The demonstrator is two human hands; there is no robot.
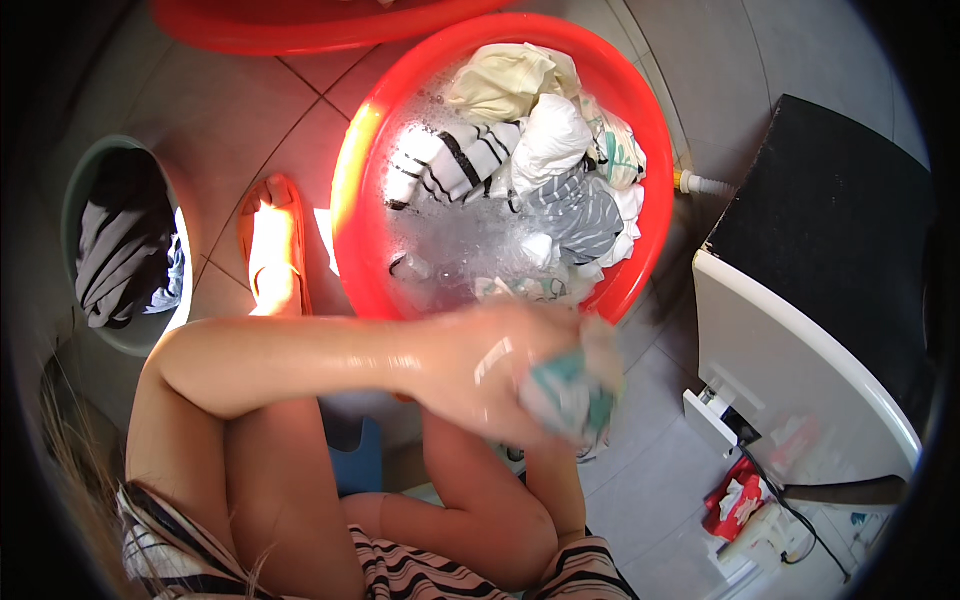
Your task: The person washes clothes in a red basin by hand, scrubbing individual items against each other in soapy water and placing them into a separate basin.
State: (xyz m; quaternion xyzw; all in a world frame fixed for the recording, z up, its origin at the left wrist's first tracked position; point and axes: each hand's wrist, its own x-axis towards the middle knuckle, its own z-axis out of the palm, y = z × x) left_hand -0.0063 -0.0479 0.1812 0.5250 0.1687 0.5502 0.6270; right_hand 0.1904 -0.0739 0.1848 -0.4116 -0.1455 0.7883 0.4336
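Note:
My left hand (499,367) reaches across from the left, wet and blurred, closed around a bunched white-and-green printed cloth (566,394). From below, my right hand (553,448) meets the same bundle; its fingers are mostly hidden behind the cloth and the left hand. Just beyond both hands stands a large red plastic basin (649,97) of sudsy water (457,240). Wet clothes soak in it: a cream garment (510,79), a white one with black stripes (457,157), a white piece (551,139), a grey patterned one (577,214) and a white-and-green printed one (619,150).
Another red basin (322,37) stands at the far edge. A pale green tub (135,337) holds dark clothing (124,240) at left, near my orange-sandalled foot (274,225). At right are a white, black-topped appliance (780,352), a corrugated hose (709,185) and a cable (799,517).

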